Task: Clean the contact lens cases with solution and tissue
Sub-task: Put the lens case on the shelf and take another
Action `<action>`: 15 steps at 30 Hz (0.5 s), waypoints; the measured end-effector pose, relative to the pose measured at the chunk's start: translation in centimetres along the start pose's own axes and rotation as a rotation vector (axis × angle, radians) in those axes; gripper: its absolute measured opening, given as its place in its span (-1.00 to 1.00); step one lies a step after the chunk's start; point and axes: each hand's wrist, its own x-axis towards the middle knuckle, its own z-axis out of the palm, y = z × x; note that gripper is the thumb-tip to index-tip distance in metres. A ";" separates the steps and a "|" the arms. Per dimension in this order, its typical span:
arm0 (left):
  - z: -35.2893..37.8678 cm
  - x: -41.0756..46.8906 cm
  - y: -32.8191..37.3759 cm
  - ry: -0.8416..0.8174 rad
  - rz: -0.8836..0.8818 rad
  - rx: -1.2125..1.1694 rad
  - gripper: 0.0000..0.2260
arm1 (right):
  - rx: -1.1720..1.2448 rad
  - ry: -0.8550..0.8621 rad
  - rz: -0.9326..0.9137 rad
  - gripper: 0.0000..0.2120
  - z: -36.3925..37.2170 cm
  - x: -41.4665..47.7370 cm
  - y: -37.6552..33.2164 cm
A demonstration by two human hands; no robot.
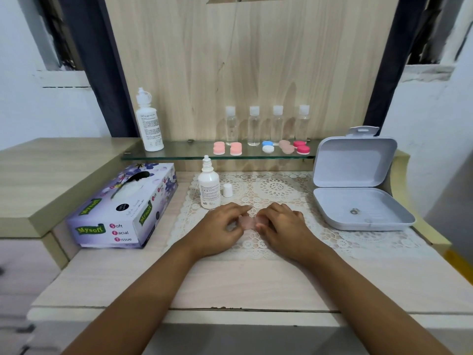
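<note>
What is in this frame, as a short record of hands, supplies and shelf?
hands: left hand and right hand both hold a pink lens case on the lace mat
solution: small bottle upright, cap off beside it
tissue: tissue box at left
box: grey box at right, lid open
storage: glass shelf with five lens cases, four clear bottles, one large bottle

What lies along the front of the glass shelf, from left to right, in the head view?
Large solution bottle, pink lens case, second pink lens case, blue-and-white lens case, pale translucent lens case, magenta lens case.
</note>
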 end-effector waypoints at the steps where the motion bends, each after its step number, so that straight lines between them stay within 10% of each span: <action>1: 0.0 0.1 -0.1 0.001 0.002 -0.010 -0.61 | 0.002 0.001 -0.002 -0.69 0.0 0.0 0.0; 15: -0.3 0.3 -0.2 0.005 -0.033 -0.058 -0.71 | 0.053 0.006 0.000 -0.79 -0.1 0.0 0.0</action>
